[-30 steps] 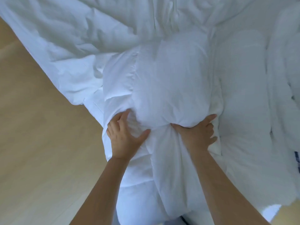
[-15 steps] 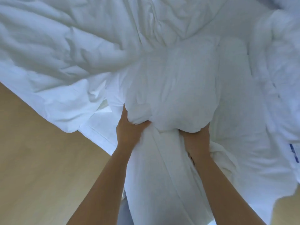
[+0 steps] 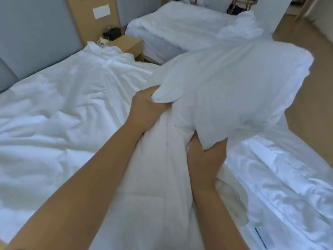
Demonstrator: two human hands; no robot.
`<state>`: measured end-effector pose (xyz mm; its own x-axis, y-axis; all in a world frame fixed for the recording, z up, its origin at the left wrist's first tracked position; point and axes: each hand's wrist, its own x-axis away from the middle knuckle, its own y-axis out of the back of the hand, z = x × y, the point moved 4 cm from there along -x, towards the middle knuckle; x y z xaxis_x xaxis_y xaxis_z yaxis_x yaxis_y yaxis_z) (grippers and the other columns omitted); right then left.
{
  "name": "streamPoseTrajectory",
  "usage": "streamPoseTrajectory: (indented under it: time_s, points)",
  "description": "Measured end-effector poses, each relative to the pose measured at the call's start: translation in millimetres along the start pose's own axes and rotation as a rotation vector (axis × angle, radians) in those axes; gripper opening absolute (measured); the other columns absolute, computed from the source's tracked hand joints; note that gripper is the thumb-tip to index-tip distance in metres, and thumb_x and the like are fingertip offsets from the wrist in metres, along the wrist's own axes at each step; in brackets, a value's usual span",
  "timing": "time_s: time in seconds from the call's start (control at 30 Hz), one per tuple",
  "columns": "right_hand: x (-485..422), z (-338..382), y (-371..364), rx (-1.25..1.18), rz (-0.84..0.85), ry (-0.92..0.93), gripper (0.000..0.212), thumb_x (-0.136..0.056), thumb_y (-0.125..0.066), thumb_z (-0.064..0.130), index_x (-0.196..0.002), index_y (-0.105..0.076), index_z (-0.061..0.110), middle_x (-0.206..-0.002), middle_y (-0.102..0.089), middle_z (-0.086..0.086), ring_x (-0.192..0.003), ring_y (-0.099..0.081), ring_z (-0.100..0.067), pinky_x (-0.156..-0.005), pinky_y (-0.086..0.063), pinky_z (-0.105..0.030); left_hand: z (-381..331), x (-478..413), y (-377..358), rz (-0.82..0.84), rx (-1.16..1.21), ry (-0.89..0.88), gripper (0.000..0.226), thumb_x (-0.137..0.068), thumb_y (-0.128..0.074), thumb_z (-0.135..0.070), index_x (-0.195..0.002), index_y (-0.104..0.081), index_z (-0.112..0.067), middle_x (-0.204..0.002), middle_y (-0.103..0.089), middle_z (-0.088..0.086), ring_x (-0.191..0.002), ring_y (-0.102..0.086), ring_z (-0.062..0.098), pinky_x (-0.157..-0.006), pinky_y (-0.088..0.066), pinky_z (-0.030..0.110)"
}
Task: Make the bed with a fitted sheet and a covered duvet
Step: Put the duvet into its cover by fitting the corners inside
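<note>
Clearly the duvet (image 3: 234, 83) is soft, puffy and light, its bunched end held above the bed (image 3: 54, 114). The left hand (image 3: 147, 107) and right hand (image 3: 207, 156) each curl their fingers into a fistful at its gathered neck, which looks the surest hold.

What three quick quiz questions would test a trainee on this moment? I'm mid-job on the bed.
1. True or false: the left grip hangs empty, clear of the duvet.
2. What stands between the near bed and the second bed? A nightstand; B chair; C ladder.
3. Missing word: the right grip holds the duvet's puffed end from ___.
Key: 1 false; 2 A; 3 below.
</note>
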<state>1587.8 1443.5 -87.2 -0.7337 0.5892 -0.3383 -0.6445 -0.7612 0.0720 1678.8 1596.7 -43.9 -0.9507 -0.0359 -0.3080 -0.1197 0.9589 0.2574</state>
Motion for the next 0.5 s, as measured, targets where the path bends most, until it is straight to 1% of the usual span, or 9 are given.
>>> streamPoseTrajectory:
  time_s: [0.03, 0.07, 0.13, 0.2, 0.27, 0.33, 0.37, 0.43, 0.5]
  points:
    - [-14, -1, -10, 0.029, -0.021, 0.028, 0.05, -0.082, -0.064, 0.003, -0.13, -0.05, 0.004, -0.103, -0.048, 0.034, -0.094, -0.045, 0.029, -0.078, -0.03, 0.006, 5, -16, -3, 0.006, -0.016, -0.012, 0.02, -0.08, -0.072, -0.005, -0.099, -0.069, -0.014, -0.088, -0.066, -0.006, -0.077, -0.059, -0.001, -0.075, -0.048, 0.019]
    - [-25, -5, -20, 0.065, -0.033, 0.034, 0.051, -0.083, -0.064, 0.005, -0.132, -0.048, 0.005, -0.103, -0.051, 0.03, -0.096, -0.049, 0.022, -0.077, -0.029, 0.007, 15, -31, -7, 0.012, -0.033, -0.013, 0.012, -0.081, -0.071, -0.006, -0.093, -0.071, -0.008, -0.086, -0.066, -0.002, -0.08, -0.059, 0.006, -0.075, -0.048, 0.023]
    - [-38, -27, -40, 0.16, -0.04, 0.003, 0.056, -0.085, -0.062, 0.012, -0.137, -0.042, 0.008, -0.116, -0.056, 0.013, -0.109, -0.052, -0.001, -0.084, -0.031, 0.002, 45, -54, -17, 0.042, -0.084, -0.009, 0.014, -0.083, -0.07, -0.012, -0.096, -0.071, -0.006, -0.091, -0.066, -0.003, -0.087, -0.06, 0.012, -0.076, -0.046, 0.017]
    - [-39, -71, -61, 0.312, 0.001, -0.072, 0.065, -0.086, -0.058, 0.02, -0.144, -0.03, 0.008, -0.135, -0.05, -0.004, -0.122, -0.047, -0.018, -0.097, -0.034, -0.016, 91, -62, -33, 0.155, -0.143, 0.032, 0.033, -0.085, -0.067, -0.022, -0.118, -0.064, -0.018, -0.11, -0.065, -0.004, -0.102, -0.06, 0.013, -0.085, -0.043, 0.011]
    - [-30, -122, -79, 0.531, 0.076, -0.245, 0.076, -0.089, -0.057, 0.027, -0.148, -0.014, 0.004, -0.137, -0.045, -0.015, -0.124, -0.044, -0.03, -0.099, -0.034, -0.034, 151, -58, -54, 0.35, -0.247, 0.14, 0.057, -0.089, -0.061, -0.036, -0.141, -0.042, -0.026, -0.125, -0.057, 0.007, -0.115, -0.053, 0.019, -0.099, -0.04, 0.025]
    - [-15, -170, -88, 0.795, 0.148, -0.437, 0.085, -0.091, -0.052, 0.038, -0.148, -0.001, 0.001, -0.135, -0.042, -0.021, -0.123, -0.042, -0.034, -0.098, -0.033, -0.042, 211, -43, -69, 0.51, -0.362, 0.261, 0.068, -0.091, -0.053, -0.044, -0.149, -0.021, -0.027, -0.128, -0.047, 0.016, -0.12, -0.046, 0.028, -0.103, -0.035, 0.032]
    - [-10, -185, -90, 0.878, 0.182, -0.491, 0.088, -0.091, -0.05, 0.042, -0.148, 0.002, 0.0, -0.137, -0.04, -0.021, -0.125, -0.04, -0.034, -0.1, -0.032, -0.044, 234, -35, -74, 0.555, -0.383, 0.284, 0.069, -0.092, -0.051, -0.045, -0.15, -0.017, -0.027, -0.128, -0.046, 0.019, -0.121, -0.045, 0.03, -0.103, -0.035, 0.033]
    - [-8, -198, -93, 0.894, 0.224, -0.569, 0.09, -0.09, -0.05, 0.044, -0.148, 0.004, 0.002, -0.141, -0.036, -0.021, -0.129, -0.036, -0.034, -0.104, -0.027, -0.044, 260, -29, -83, 0.602, -0.395, 0.268, 0.067, -0.093, -0.048, -0.045, -0.15, -0.017, -0.028, -0.127, -0.048, 0.022, -0.119, -0.047, 0.033, -0.101, -0.038, 0.038]
    - [-9, -193, -88, 0.841, 0.181, -0.639, 0.09, -0.088, -0.051, 0.042, -0.149, 0.007, 0.011, -0.145, -0.03, -0.018, -0.133, -0.03, -0.033, -0.109, -0.019, -0.045, 269, -27, -91, 0.624, -0.408, 0.246, 0.067, -0.093, -0.045, -0.049, -0.15, -0.017, -0.03, -0.125, -0.049, 0.022, -0.115, -0.049, 0.035, -0.098, -0.041, 0.041]
